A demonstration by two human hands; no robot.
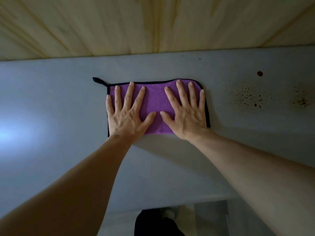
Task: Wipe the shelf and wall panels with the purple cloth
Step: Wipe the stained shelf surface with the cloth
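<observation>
The purple cloth (156,101), edged in black with a small black loop at its upper left corner, lies flat against a pale grey panel (51,103). My left hand (127,113) presses on its left half with straight, spread fingers. My right hand (186,111) presses on its right half the same way. The two thumbs nearly meet over the cloth's middle. Both forearms reach up from the bottom corners of the view.
Brown speckled stains (247,97) and a second patch (301,101) mark the grey panel to the right of the cloth, with a dark round spot (259,73) above them. A light wood-grain panel (153,23) meets the grey one along the top. A bright glare sits at the left.
</observation>
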